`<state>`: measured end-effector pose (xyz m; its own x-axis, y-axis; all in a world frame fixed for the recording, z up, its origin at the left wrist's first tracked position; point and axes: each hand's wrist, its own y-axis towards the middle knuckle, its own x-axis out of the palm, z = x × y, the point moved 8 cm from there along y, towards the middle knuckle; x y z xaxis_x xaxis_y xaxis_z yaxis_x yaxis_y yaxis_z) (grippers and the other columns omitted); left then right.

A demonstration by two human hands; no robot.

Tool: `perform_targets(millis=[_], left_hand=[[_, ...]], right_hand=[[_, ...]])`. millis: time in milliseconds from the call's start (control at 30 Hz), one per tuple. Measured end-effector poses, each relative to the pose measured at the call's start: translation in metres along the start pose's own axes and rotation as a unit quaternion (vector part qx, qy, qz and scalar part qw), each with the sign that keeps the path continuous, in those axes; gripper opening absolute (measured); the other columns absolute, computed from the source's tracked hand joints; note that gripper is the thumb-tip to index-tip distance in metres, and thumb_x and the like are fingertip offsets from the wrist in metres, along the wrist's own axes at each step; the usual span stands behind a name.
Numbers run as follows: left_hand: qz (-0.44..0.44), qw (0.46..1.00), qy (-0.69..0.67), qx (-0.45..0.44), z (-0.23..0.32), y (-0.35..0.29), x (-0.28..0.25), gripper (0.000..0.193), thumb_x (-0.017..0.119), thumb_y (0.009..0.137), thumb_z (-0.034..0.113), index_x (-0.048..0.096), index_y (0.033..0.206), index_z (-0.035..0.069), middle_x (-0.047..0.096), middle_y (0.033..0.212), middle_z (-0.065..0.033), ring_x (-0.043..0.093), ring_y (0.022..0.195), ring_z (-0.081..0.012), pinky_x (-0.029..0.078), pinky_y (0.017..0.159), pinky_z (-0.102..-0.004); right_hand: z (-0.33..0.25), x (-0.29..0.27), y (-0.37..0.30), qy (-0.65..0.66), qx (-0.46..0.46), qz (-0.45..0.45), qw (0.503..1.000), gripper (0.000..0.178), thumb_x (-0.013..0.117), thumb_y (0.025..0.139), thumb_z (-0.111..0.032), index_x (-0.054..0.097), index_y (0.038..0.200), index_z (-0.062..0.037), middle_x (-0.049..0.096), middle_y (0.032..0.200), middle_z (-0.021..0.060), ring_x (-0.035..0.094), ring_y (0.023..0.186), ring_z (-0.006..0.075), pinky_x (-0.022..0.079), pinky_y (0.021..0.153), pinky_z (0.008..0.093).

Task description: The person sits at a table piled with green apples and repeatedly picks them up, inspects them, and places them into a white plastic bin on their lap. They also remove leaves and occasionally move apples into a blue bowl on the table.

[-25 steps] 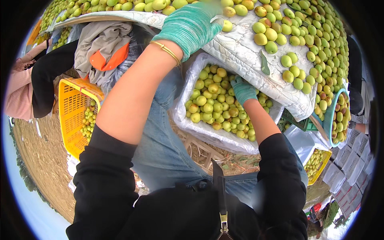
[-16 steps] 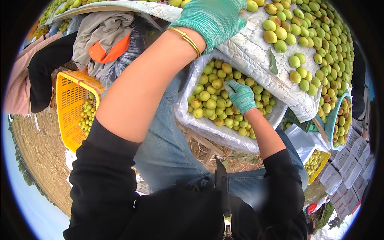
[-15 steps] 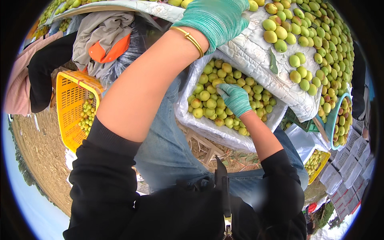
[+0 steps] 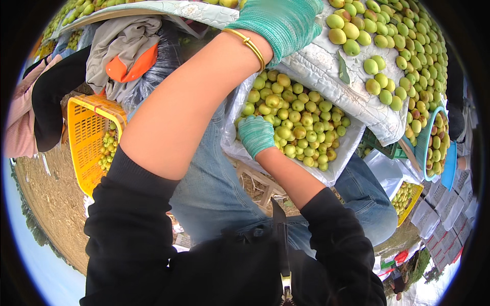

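My left hand [image 4: 280, 28], in a green knit glove, reaches to the top edge over the quilted cloth [image 4: 326, 76]. Its fingers curl inward; what they hold, if anything, is hidden. My right hand [image 4: 256, 135], gloved alike, is at the left side of a plastic-lined box [image 4: 331, 176] between my knees. The box is filled with round yellow-green fruits [image 4: 301, 120], some blushed reddish. The right fingers bend down at the fruits by the lining, and their tips are out of sight. More such fruits [image 4: 383, 81] lie loose on the cloth.
A yellow crate [image 4: 84, 137] with fruits stands at left, near a grey and orange garment [image 4: 125, 56]. At right are a blue basin [image 4: 426, 140] of fruits, a green crate [image 4: 390, 150] and a yellow crate [image 4: 414, 204]. A person's black-clad leg [image 4: 56, 99] shows far left.
My right hand has moved left across the fruits, from the middle of the box to its left side, and its fingers have curled. My left hand has barely moved.
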<state>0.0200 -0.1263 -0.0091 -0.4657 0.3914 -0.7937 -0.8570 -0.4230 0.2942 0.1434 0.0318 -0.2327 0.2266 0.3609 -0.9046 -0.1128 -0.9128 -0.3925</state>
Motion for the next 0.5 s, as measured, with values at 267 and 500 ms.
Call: perform_targets(millis=[267, 500], left_hand=[[0.0, 1.0, 0.011, 0.019, 0.01, 0.0, 0.007, 0.029, 0.063, 0.078, 0.034, 0.065, 0.096, 0.011, 0.064, 0.094, -0.0155, 0.06, 0.093, -0.0324, 0.047, 0.082, -0.0408], [-0.135, 0.989, 0.048, -0.038, 0.018, 0.003, -0.001, 0.037, 0.06, 0.079, 0.042, 0.066, 0.098, 0.01, 0.066, 0.094, -0.0143, 0.062, 0.091, -0.03, 0.049, 0.08, -0.0398]], right_hand=[[-0.007, 0.027, 0.0, 0.103, 0.091, -0.099, 0.986, 0.026, 0.059, 0.082, -0.015, 0.057, 0.104, -0.0024, 0.067, 0.088, 0.0126, 0.068, 0.08, 0.0249, 0.054, 0.064, 0.0422], [0.088, -0.032, -0.028, 0.323, 0.188, 0.079, 0.924, 0.035, 0.058, 0.082, -0.016, 0.058, 0.117, -0.0198, 0.045, 0.125, 0.0218, 0.062, 0.093, 0.0356, 0.054, 0.077, 0.0424]])
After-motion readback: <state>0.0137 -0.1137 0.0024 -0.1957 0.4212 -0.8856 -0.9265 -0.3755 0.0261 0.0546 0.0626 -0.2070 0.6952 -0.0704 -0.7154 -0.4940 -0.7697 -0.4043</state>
